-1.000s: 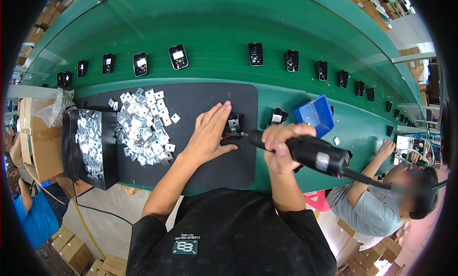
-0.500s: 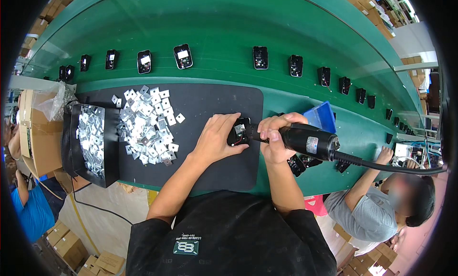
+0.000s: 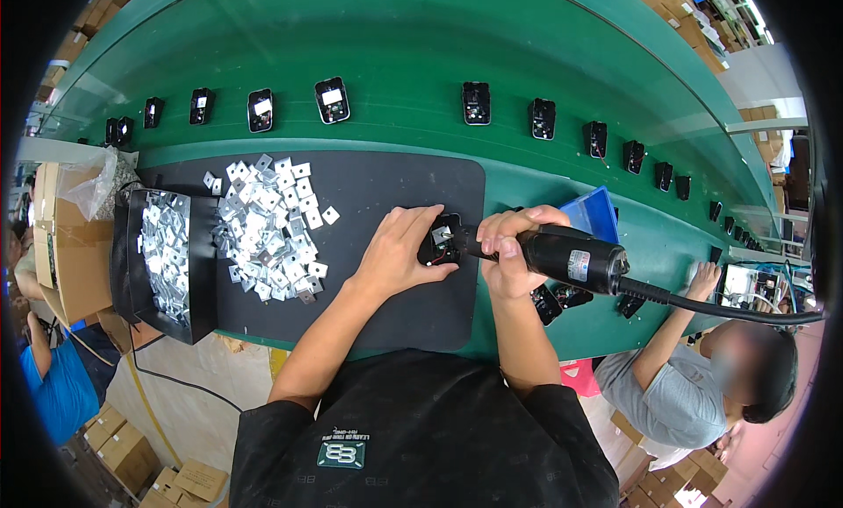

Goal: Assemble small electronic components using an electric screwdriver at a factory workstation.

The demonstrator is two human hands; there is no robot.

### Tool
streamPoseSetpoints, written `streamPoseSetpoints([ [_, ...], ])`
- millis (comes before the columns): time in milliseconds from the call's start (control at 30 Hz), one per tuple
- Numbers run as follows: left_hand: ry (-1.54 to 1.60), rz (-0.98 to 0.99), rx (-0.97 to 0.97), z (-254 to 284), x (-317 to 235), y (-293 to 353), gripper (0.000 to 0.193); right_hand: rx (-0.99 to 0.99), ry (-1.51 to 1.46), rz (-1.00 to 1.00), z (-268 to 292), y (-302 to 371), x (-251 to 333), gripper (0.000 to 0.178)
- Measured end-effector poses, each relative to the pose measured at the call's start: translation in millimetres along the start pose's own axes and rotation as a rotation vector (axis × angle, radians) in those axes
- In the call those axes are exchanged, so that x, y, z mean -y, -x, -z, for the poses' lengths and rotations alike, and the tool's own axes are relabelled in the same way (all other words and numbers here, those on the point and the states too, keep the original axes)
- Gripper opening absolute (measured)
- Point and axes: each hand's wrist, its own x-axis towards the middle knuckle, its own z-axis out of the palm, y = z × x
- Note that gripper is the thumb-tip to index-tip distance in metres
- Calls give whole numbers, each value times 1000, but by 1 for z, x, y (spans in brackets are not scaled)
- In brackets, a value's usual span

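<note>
My left hand (image 3: 398, 251) is closed around a small black device housing (image 3: 447, 254) on the dark mat, fingers along its far side and thumb at its near edge. Inside the housing sit a small silver metal plate (image 3: 442, 234) and a bit of red wire. Gripped in my right hand (image 3: 509, 255) is a black corded electric screwdriver (image 3: 571, 260), lying almost level, with its nose pointing left into the housing. My fingers wrap the front of its body. The bit's tip is too small to make out.
A heap of silver metal plates (image 3: 272, 231) lies left on the mat (image 3: 378, 179), beside a black bin (image 3: 204, 280) of more plates. A blue tray (image 3: 594, 211) and several black housings (image 3: 575, 295) are at right. More housings line the green belt (image 3: 399, 95). A co-worker (image 3: 676, 394) sits right.
My hands, the housing and the screwdriver hold nearly the same place. The co-worker's hand at the right has shifted slightly. The whole view has moved a little.
</note>
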Motion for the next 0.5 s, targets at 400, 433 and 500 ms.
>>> streamPoseSetpoints([
  [400,-81,-55,-13,0,-1,-8,74,123,-137,-38,16,-1,-8,30],
  [433,-92,-64,-2,0,1,-9,73,117,-136,-32,17,-2,-10,30],
  [500,-104,-85,16,1,1,-11,72,180,-233,11,20,-4,-15,31],
])
